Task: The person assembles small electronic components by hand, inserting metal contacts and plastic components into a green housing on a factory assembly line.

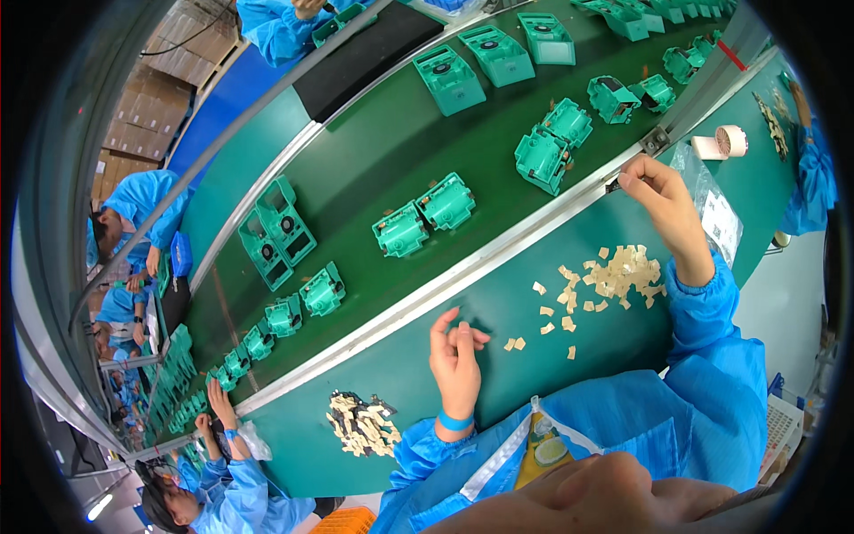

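Observation:
My right hand is raised at the belt's near rail, thumb and fingertips pinched together. A tiny dark piece shows at the fingertips, too small to name. Above the worktable, my left hand has loosely bent fingers standing apart, with nothing visible in them. Between my hands lies a loose heap of small cream-coloured flat pieces, some scattered to the left. A second pile of cream and black small pieces rests left of my left hand. On the green conveyor belt, paired green plastic housings stand beyond my hands.
A white metal rail separates belt and worktable. Flat green covers lie along the far side. At right are a clear plastic bag and a pale pink handheld fan. Co-workers in blue sit nearby; a metal post stands at right.

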The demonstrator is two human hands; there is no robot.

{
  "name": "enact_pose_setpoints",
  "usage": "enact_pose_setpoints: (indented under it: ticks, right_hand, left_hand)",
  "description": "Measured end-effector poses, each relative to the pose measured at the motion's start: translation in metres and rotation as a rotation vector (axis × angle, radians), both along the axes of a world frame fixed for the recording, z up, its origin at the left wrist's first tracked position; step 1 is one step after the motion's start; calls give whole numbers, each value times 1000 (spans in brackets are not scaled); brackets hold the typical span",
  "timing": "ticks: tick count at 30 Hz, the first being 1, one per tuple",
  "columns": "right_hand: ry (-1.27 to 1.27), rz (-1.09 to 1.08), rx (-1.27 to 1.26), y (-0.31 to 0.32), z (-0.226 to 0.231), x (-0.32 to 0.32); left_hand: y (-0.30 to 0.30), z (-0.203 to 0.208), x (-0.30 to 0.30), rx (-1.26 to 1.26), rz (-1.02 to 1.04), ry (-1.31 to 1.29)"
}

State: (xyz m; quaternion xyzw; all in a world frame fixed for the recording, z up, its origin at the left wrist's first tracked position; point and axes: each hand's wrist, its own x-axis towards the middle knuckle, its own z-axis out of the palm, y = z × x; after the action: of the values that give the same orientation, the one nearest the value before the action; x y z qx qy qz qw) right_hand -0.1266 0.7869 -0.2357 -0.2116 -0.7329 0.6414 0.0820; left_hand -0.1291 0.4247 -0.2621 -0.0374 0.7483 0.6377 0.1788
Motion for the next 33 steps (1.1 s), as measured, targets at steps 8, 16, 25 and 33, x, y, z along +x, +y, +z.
enact_pose_setpoints:
  ticks: [8,16,25,33]
  right_hand:
    - [30,14,-8,4,4,5]
    - [-34,41,45,0,16,-13]
    - [200,280,1141,-62,-32,-107]
    - [214,967,584,-104,-3,-70]
  left_hand:
    - [7,2,4,4,-10,4]
    - [11,-2,1,14,-16,9]
    - [17,-2,6,22,-12,30]
    - [10,7,1,149,119,82]
